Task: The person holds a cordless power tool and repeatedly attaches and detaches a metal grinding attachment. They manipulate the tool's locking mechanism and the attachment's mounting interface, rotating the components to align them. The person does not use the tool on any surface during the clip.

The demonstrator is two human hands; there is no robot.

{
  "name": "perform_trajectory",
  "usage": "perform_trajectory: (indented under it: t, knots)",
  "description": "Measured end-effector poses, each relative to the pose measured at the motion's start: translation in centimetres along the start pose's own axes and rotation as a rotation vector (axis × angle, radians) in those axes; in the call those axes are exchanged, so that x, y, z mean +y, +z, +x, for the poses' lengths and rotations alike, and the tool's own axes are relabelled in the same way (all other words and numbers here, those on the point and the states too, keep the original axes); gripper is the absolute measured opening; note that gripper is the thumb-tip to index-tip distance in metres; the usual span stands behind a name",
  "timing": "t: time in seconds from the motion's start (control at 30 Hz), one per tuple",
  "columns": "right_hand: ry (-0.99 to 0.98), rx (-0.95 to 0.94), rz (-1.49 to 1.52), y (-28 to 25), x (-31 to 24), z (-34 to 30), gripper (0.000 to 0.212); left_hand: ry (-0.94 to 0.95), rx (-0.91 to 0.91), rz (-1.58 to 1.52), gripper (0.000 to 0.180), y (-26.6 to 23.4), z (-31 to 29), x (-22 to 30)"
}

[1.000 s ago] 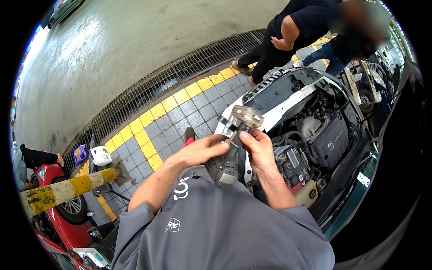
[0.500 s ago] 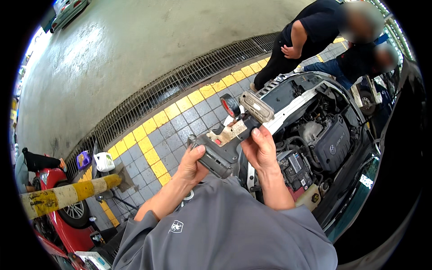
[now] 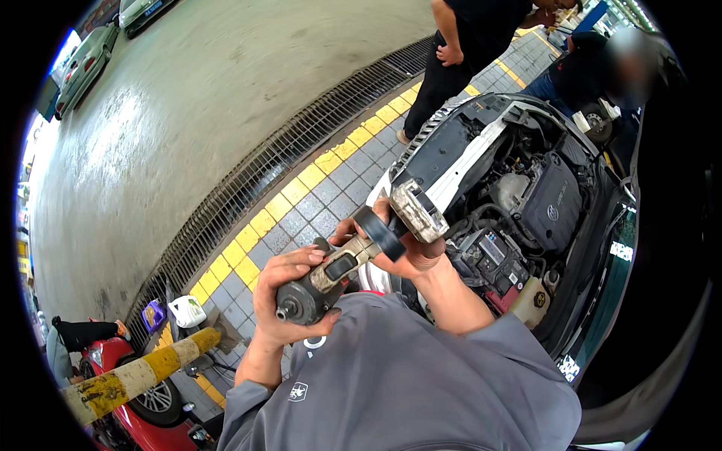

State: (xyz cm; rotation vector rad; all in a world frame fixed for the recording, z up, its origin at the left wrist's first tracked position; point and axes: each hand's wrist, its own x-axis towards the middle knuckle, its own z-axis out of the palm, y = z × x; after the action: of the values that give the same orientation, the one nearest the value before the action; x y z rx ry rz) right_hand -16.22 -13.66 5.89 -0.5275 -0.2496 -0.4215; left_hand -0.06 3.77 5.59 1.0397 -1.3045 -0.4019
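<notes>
A worn cordless impact wrench (image 3: 342, 264) is held in front of my chest, its square drive end turned toward the lower left. My left hand (image 3: 274, 293) wraps round its dark motor head. A black roll of tape (image 3: 380, 234) sits against the lower handle. My right hand (image 3: 417, 259) closes round the roll and the handle's end, its fingers partly hidden behind them. Just beyond, the scuffed, dirty base (image 3: 419, 212) of the wrench points up and right.
To the right is a car's open engine bay (image 3: 526, 210) with a battery (image 3: 489, 259). A striped yellow-and-white post (image 3: 143, 376) juts in at lower left, near a red car (image 3: 154, 432) and a white jug (image 3: 186, 310). A person in black (image 3: 481, 37) stands beyond the bumper.
The wrench has been turned so its drive end faces lower left. The roll of tape has come to the near side of the handle, and my left hand has regripped round the motor head.
</notes>
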Motion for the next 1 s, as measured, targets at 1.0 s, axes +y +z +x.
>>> perform_trajectory:
  t: [1.0]
  knots:
    - [-0.015, 0.641, -0.54, 3.6, 1.2, -0.3, 0.037, 0.205, -0.01, 0.371, 0.071, -2.9, 2.4, 4.3]
